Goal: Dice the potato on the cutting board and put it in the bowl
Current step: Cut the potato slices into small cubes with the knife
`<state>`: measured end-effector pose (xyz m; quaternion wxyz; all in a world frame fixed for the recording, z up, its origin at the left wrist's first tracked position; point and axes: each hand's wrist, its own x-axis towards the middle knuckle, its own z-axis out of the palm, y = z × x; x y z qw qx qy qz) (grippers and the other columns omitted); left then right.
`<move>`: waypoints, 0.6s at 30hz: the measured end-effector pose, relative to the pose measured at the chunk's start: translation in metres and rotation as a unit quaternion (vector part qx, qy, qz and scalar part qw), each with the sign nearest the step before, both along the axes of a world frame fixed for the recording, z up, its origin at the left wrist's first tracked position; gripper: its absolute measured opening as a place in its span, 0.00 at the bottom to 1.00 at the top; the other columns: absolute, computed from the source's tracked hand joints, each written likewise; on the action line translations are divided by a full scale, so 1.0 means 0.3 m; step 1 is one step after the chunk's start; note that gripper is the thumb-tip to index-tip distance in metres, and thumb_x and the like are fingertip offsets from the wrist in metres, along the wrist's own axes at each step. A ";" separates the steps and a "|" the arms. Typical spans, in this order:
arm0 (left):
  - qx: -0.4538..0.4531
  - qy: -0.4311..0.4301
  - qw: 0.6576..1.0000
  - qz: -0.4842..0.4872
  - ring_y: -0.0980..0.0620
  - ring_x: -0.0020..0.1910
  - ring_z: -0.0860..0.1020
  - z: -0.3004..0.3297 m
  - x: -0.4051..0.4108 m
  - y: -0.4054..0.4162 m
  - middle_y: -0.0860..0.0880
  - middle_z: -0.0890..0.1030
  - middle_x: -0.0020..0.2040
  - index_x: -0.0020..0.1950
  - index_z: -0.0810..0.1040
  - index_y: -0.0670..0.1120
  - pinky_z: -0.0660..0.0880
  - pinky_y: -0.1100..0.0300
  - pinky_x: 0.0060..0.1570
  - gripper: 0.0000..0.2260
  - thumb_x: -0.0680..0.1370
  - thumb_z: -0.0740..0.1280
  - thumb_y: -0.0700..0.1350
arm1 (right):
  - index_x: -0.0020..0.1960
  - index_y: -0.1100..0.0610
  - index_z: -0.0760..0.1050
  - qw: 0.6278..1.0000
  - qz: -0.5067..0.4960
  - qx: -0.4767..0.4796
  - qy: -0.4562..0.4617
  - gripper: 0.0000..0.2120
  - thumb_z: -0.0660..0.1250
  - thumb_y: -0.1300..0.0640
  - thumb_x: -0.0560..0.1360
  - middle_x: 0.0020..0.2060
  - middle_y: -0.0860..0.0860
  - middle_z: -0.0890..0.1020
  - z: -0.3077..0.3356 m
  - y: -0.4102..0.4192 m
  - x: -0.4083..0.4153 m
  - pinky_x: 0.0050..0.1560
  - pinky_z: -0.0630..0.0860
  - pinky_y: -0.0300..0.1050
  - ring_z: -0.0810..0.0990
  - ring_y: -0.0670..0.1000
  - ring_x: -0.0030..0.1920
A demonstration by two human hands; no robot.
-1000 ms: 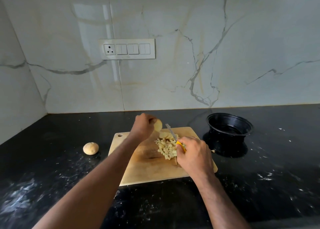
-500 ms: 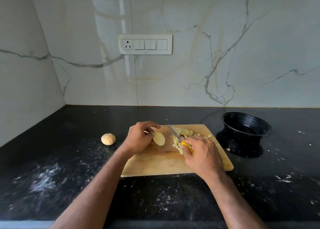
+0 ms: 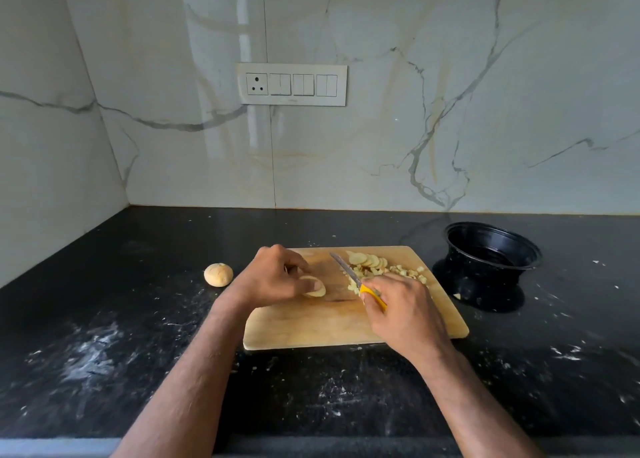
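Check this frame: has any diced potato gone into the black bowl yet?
No, the black bowl looks empty; the diced potato lies on the cutting board.

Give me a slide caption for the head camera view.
Left hand steadies potato slice; right hand holds knife.

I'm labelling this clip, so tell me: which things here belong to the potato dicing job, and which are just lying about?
In the job:
potato slice under the left hand
knife in the right hand
sliced rounds
diced pieces
cutting board
black bowl

Lying about:
potato end on the counter
switch panel
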<state>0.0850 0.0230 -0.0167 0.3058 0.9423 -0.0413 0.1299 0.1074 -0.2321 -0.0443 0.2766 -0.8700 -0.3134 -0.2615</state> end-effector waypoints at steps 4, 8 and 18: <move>0.037 0.046 0.995 -0.077 0.60 0.42 0.76 0.000 -0.005 0.000 0.59 0.80 0.42 0.48 0.86 0.55 0.71 0.69 0.38 0.07 0.71 0.77 0.50 | 0.57 0.55 0.84 1.000 0.002 0.011 0.003 0.12 0.74 0.57 0.74 0.47 0.47 0.86 -0.001 0.002 -0.006 0.42 0.77 0.34 0.78 0.42 0.38; 0.019 0.020 1.000 0.006 0.55 0.43 0.78 -0.022 0.009 -0.011 0.54 0.82 0.41 0.46 0.86 0.52 0.73 0.68 0.38 0.09 0.70 0.79 0.52 | 0.58 0.55 0.83 1.000 0.000 0.010 0.011 0.13 0.74 0.56 0.74 0.47 0.47 0.86 -0.001 -0.001 -0.010 0.43 0.80 0.36 0.80 0.43 0.39; -0.002 0.002 0.999 0.049 0.55 0.38 0.78 -0.041 0.022 -0.029 0.53 0.82 0.36 0.40 0.84 0.51 0.78 0.54 0.40 0.12 0.68 0.80 0.58 | 0.55 0.52 0.82 0.993 -0.008 -0.093 0.065 0.11 0.66 0.49 0.78 0.36 0.46 0.83 0.013 0.024 -0.044 0.31 0.78 0.43 0.79 0.43 0.32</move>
